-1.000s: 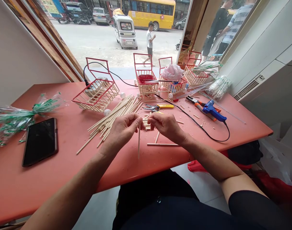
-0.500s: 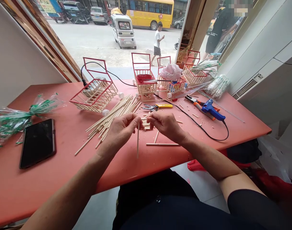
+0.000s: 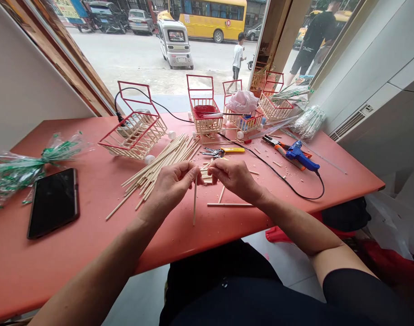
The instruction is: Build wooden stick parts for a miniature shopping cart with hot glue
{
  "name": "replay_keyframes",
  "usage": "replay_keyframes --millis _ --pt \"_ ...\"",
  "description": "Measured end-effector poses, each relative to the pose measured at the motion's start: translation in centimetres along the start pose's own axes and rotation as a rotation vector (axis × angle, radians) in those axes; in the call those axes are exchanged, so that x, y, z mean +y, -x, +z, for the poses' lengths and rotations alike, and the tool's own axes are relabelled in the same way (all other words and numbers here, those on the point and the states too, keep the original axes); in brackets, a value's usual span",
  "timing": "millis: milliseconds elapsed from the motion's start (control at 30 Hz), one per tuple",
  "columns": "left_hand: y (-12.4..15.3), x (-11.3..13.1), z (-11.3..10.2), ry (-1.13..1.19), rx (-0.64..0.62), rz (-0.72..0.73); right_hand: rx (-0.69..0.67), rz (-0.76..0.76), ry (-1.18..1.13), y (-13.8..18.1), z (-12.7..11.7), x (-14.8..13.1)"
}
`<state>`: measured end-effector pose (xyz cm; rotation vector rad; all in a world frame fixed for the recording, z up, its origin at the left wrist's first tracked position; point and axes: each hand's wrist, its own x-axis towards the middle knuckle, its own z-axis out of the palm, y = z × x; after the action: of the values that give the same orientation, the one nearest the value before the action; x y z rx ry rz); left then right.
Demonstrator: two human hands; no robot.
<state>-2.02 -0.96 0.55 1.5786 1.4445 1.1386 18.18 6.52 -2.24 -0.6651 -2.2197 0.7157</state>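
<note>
My left hand (image 3: pixel 179 179) is closed in a pinch on a thin wooden stick (image 3: pixel 194 203), which points down from the fingertips towards the table's front edge. Close beside it my right hand (image 3: pixel 235 176) is closed too, thumb against fingers; whatever it pinches is hidden. Between and behind the hands lie short cut sticks (image 3: pixel 207 175) in a row. A loose pile of long wooden sticks (image 3: pixel 169 158) spreads to the left. Beyond the hands rest wire-stripping pliers (image 3: pixel 223 151) with a yellow handle. A single stick (image 3: pixel 230 204) lies crosswise below my right hand.
Small stick-built carts with red rims stand at the back, among them a left cart (image 3: pixel 135 131) and a middle cart (image 3: pixel 207 117). A blue glue gun (image 3: pixel 300 154) with its cord lies right. A phone (image 3: pixel 54 201) and plastic wrappers (image 3: pixel 47 158) are on the left of the red table (image 3: pixel 101 253).
The stick's lower end has swung slightly left; both hands stay almost in place. Outside the window, a walking person has moved right, and another at the right has shifted.
</note>
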Motion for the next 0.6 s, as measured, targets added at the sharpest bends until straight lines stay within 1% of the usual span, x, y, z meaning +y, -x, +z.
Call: replay_keyframes --millis 333,600 --pt "-0.13 0.13 0.16 0.039 0.016 -0.038 0.001 0.005 -0.021 -0.02 -0.06 -0.11" --pt "-0.44 -0.46 0.07 0.071 -0.019 -0.040 0.000 0.038 0.016 -0.02 -0.23 0.06"
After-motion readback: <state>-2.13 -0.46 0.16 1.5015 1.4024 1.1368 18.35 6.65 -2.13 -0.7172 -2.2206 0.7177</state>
